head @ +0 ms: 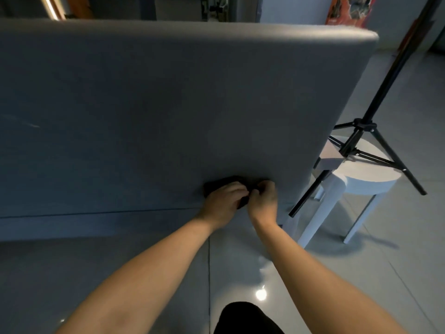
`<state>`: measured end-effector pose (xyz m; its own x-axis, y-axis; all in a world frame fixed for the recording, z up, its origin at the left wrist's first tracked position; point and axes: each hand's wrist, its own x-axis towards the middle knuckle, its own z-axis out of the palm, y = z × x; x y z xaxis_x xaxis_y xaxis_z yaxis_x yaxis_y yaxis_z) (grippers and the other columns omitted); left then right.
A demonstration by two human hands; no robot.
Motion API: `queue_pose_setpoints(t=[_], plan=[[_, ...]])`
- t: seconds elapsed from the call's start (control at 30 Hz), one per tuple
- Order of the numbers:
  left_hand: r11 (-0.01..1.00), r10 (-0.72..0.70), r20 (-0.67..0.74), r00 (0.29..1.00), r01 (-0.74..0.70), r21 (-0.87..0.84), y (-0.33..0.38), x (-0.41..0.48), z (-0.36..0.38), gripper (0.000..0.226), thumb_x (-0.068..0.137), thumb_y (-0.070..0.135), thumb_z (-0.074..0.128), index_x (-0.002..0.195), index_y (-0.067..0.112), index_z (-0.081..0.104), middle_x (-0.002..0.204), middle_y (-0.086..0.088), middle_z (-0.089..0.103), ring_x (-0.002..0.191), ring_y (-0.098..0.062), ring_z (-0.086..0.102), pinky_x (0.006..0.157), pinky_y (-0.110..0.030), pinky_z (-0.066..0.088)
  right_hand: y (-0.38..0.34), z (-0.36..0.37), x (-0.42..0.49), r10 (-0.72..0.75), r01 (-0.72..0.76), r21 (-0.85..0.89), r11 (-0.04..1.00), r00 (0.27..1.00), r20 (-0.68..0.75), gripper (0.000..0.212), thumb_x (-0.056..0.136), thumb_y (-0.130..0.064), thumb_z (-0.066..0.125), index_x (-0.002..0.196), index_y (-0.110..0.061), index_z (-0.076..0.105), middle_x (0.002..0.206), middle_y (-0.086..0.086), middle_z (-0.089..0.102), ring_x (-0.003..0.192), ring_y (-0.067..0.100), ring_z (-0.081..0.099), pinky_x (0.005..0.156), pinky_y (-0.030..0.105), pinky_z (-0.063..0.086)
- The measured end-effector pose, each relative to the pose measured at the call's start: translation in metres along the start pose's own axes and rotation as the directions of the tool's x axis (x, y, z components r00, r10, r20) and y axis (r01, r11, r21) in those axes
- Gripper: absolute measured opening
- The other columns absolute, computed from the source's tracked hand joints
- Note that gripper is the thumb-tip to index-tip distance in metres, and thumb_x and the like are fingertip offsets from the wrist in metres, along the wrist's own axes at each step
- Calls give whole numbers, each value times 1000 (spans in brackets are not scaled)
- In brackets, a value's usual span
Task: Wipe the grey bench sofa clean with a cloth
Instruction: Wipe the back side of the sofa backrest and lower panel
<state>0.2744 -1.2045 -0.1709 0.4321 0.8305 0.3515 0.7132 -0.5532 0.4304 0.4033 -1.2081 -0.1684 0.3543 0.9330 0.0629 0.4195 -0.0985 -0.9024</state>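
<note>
Left hand [224, 201] and right hand [263, 201] curl their fingers round the dark cloth [216, 183], low on the grey bench sofa [168, 104], centre frame. I'd flatten it, then wipe in overlapping strokes.

The scene is dimly lit and tinted cool blue. The broad back of the grey upholstered bench sofa [168, 104] is left mostly in shade, darkest at the lower left, while its rounded top edge is caught by brighter light. A warm glowing strip light [51, 7] is seen at the top left. A small round glare spot is reflected in the glossy pale tiled floor [409, 273], and a soft shadow is cast under the round white stool [370, 174]. The dark cloth [221, 182] is rendered nearly without detail. Straight edges are bowed by wide-angle distortion, and the whole picture is soft, the background most of all.
</note>
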Motion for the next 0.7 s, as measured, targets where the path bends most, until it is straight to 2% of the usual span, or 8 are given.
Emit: queue_pose_setpoints(t=[0.07,0.17,0.23,0.3,0.47,0.57,0.63,0.7], plan=[[996,-75,28,997,76,-36,4,-4,-6,32,99,2,48,122,7,69,130,-7,63,120,-25,57,95,-33,46,-3,2,-11,26,-27,16,999,995,94,18,100,-9,40,106,-8,57,103,12,62,86,27,56,71,37,43],[965,-245,44,968,248,-80,4,-17,-25,34,104,7,45,130,10,66,140,-5,58,126,-21,53,100,-23,40,-14,8,-23,28,-47,106,993,983,181,22,101,-12,39,104,-11,61,96,11,65,85,30,59,68,39,45],[927,-342,-27,939,332,-175,-3,-36,-44,33,102,6,47,125,12,70,135,-4,61,123,-19,56,96,-12,38,-26,17,-34,6,-48,164,985,968,251,21,97,-20,42,98,-22,62,96,9,68,89,32,64,74,47,54],[884,-414,-111,904,369,-286,-9,-57,-68,31,100,4,51,119,14,73,125,-3,67,116,-17,60,91,-6,38,-40,28,-45,-32,-42,193,980,931,364,19,97,-26,44,93,-33,61,98,5,71,92,28,69,83,55,56],[753,-611,-334,718,398,-523,-11,-91,-136,28,99,10,57,114,27,72,114,11,71,110,-6,64,96,-19,49,-104,58,-79,-195,12,332,943,829,524,15,92,-42,49,96,-42,63,99,-2,73,93,21,71,87,54,57],[688,-700,-443,560,361,-630,-10,-106,-168,20,96,15,61,111,26,55,110,9,61,102,-4,60,83,-17,48,-145,69,-94,-296,97,368,925,791,535,12,100,-34,52,107,-33,61,102,-3,71,95,18,70,89,50,56],[605,-779,-436,450,359,-710,-12,-118,-185,17,98,22,61,110,25,49,109,3,59,100,-11,60,77,-21,47,-173,78,-102,-343,174,341,924,771,536,14,101,-25,54,112,-25,62,103,-3,69,95,16,68,88,42,58],[533,-829,-375,416,383,-755,-12,-132,-196,11,101,34,56,111,31,50,111,0,62,101,-19,64,81,-32,54,-199,87,-114,-396,248,326,912,739,545,16,100,-17,54,111,-22,65,104,-3,69,95,14,66,84,33,57]])
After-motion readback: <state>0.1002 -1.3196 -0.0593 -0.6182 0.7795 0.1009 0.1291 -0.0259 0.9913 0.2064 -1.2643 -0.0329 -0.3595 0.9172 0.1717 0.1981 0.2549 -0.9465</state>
